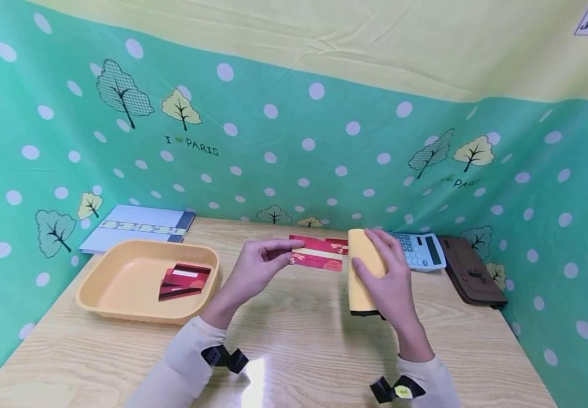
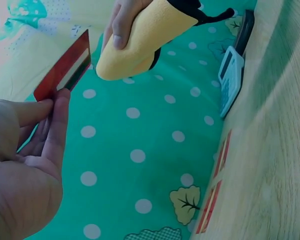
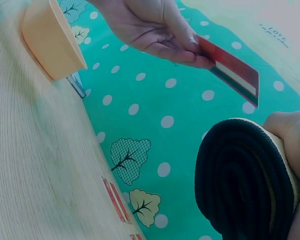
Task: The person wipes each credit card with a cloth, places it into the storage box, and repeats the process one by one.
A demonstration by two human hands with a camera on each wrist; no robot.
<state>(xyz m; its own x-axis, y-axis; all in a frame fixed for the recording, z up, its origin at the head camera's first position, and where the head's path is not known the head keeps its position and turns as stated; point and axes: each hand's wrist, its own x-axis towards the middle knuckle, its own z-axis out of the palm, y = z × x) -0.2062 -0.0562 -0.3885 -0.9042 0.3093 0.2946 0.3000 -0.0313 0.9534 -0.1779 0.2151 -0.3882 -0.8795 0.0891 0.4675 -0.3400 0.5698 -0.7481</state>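
Observation:
My left hand (image 1: 254,271) pinches a red card (image 1: 319,262) with a pale stripe at one end, between thumb and fingertips. The left wrist view shows a dark band along the back of that card (image 2: 72,65). To its right, my right hand (image 1: 390,276) grips a folded yellow cloth (image 1: 360,272) with black edging. Seen end-on in the right wrist view, the cloth (image 3: 240,175) is rolled in several dark layers. Both card and cloth are held above the table. Behind them, red cards (image 2: 209,207) lie on the tabletop, partly hidden in the head view.
A peach tray (image 1: 115,277) on the left holds several red cards (image 1: 186,281). Behind it lies a pale blue notebook (image 1: 138,218). A light blue calculator (image 1: 421,252) and a brown wallet-like case (image 1: 472,272) lie at the right. A green dotted curtain (image 1: 273,141) encloses the wooden table (image 1: 294,340).

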